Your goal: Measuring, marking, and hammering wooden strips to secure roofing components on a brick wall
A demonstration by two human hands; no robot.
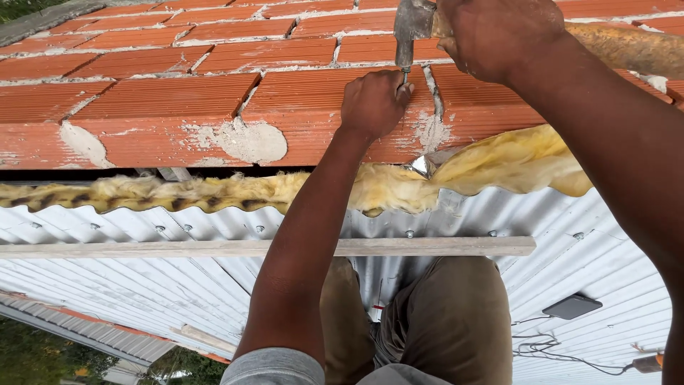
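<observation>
My left hand [372,103] presses against the red brick wall [171,100], its fingers pinched on a small nail [405,74] set into a mortar joint. Directly above it, my right hand [495,32] grips the wooden handle of a hammer, whose grey metal head [409,25] hangs just over the nail. A strip of yellow insulation wool [235,192] runs along the gap between the wall's base and the corrugated metal roof [142,278].
A long wooden batten [178,248] lies across the white roof sheets below the wall. My knees in olive trousers [442,314] rest on the roof. A dark flat device [572,306] and tangled wires [548,348] lie at the lower right. Trees show beyond the roof edge, lower left.
</observation>
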